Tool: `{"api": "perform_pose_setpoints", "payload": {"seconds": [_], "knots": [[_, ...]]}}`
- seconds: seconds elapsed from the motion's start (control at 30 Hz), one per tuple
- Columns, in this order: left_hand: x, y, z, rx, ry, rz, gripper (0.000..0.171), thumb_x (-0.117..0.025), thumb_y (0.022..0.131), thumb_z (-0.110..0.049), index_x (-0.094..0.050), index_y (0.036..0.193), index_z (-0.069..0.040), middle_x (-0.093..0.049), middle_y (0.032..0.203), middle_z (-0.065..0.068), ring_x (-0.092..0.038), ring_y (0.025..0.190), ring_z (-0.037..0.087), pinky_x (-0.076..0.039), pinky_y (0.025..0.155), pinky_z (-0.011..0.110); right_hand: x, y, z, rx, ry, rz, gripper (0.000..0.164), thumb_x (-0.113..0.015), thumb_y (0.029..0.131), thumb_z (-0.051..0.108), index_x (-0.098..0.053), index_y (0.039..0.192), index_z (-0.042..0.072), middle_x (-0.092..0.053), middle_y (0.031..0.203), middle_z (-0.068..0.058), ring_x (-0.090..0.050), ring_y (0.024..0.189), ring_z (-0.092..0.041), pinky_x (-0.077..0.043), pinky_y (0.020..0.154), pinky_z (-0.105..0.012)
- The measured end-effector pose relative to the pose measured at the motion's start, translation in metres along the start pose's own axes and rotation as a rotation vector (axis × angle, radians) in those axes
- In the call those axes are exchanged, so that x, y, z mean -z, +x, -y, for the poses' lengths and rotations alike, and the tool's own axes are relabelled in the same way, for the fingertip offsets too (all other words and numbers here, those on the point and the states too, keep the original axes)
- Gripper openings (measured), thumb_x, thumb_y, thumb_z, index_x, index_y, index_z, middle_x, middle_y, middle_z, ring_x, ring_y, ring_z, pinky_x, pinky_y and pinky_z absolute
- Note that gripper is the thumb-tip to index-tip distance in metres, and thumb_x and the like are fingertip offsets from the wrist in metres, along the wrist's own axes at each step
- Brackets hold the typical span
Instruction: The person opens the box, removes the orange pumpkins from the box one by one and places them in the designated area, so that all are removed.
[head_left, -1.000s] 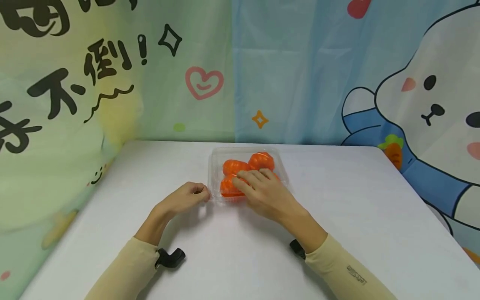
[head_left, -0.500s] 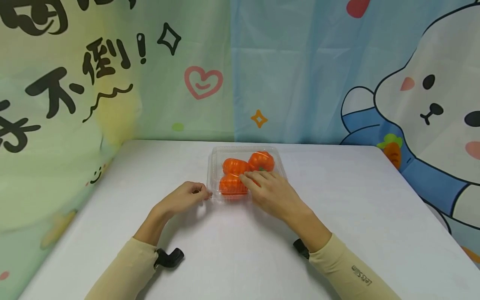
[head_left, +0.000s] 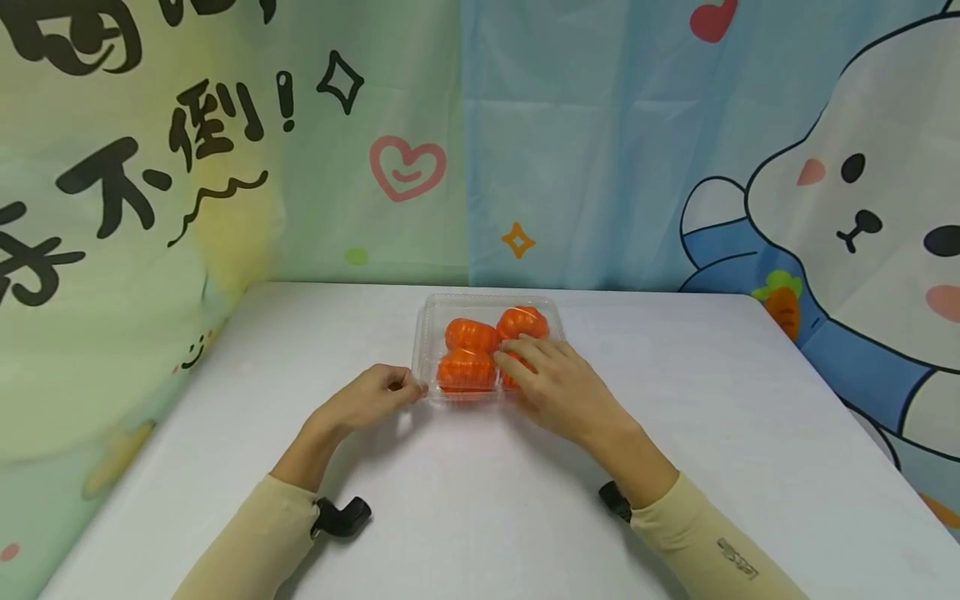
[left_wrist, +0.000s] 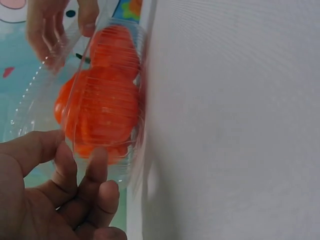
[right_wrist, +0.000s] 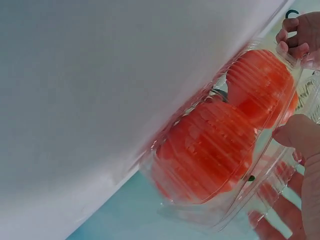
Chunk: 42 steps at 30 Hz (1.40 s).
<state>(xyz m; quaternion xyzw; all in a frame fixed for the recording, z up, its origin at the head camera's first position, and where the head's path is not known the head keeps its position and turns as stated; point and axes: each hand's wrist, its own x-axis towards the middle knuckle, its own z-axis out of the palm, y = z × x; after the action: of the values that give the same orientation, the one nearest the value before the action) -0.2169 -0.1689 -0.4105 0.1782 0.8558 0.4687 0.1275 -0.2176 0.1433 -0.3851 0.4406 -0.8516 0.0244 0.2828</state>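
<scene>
A clear plastic clamshell box (head_left: pixel 424 342) stands towards the back of the white table, its lid over the base. Inside lie several lobed orange vegetables (head_left: pixel 467 372) that look like bell peppers, with bits of green stem showing (right_wrist: pixel 251 178). At the box's near left corner my left hand (head_left: pixel 373 397) pinches the rim between thumb and forefinger; its other fingers curl loosely below. My right hand (head_left: pixel 564 387) reaches over the near right part, fingers spread on the lid and thumb at the front rim (right_wrist: pixel 260 165). It covers part of one pepper in the head view.
The white table (head_left: pixel 480 517) ends just behind the box, against a printed cloth backdrop (head_left: pixel 585 150) with a cartoon animal at the right. Black wrist cameras (head_left: pixel 341 517) sit at both sleeve cuffs.
My right hand has slid rightwards across the front of the lid, uncovering the near left pepper. My left hand has stayed at the near left corner.
</scene>
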Motion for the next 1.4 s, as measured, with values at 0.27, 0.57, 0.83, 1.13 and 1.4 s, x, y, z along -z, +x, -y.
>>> {"api": "perform_pose_setpoints", "payload": {"seconds": [0.27,0.57,0.83,1.13,1.4], "knots": [[0.000,0.001,-0.002,-0.005,0.009,0.007,0.029,-0.060,0.100,-0.017,-0.052,0.074,-0.010,-0.064,0.093,0.007,-0.054,0.088,0.016,-0.039,0.074,0.029,0.008,-0.012,-0.008,-0.108,-0.074,0.060,0.053,-0.083,0.082,0.024,-0.066,0.130,0.010,-0.066,0.136,-0.013,-0.062,0.124,-0.039,-0.050,0.100,-0.057],[0.001,0.002,-0.003,-0.017,0.010,0.000,0.033,-0.061,0.101,-0.017,-0.046,0.072,-0.014,-0.061,0.090,0.004,-0.052,0.086,0.017,-0.038,0.073,0.030,0.010,-0.020,-0.016,-0.133,-0.016,0.060,0.049,-0.081,0.083,0.020,-0.065,0.129,0.010,-0.070,0.128,-0.014,-0.069,0.110,-0.043,-0.058,0.081,-0.056],[-0.001,0.002,-0.005,-0.047,0.048,-0.030,0.029,-0.061,0.099,-0.016,-0.049,0.073,-0.012,-0.059,0.084,0.002,-0.048,0.074,0.013,-0.035,0.064,0.025,0.011,-0.022,-0.018,-0.081,0.052,0.046,0.054,-0.088,0.080,0.011,-0.063,0.127,0.002,-0.071,0.121,-0.017,-0.071,0.103,-0.037,-0.060,0.080,-0.048],[-0.003,0.001,-0.004,-0.088,0.030,-0.054,0.022,-0.062,0.098,-0.010,-0.054,0.077,-0.008,-0.063,0.090,0.007,-0.061,0.078,0.014,-0.051,0.068,0.025,0.013,-0.020,-0.019,-0.077,0.084,0.070,0.045,-0.082,0.080,0.003,-0.061,0.119,0.000,-0.073,0.108,-0.016,-0.073,0.097,-0.032,-0.060,0.081,-0.043],[-0.002,0.001,-0.003,-0.108,0.077,-0.074,0.024,-0.061,0.098,-0.010,-0.052,0.075,-0.011,-0.062,0.086,0.001,-0.057,0.075,0.010,-0.038,0.061,0.021,0.016,-0.018,-0.021,-0.083,0.099,0.096,0.041,-0.080,0.079,-0.001,-0.059,0.114,0.002,-0.064,0.086,-0.006,-0.062,0.070,-0.019,-0.058,0.065,-0.033]]}}
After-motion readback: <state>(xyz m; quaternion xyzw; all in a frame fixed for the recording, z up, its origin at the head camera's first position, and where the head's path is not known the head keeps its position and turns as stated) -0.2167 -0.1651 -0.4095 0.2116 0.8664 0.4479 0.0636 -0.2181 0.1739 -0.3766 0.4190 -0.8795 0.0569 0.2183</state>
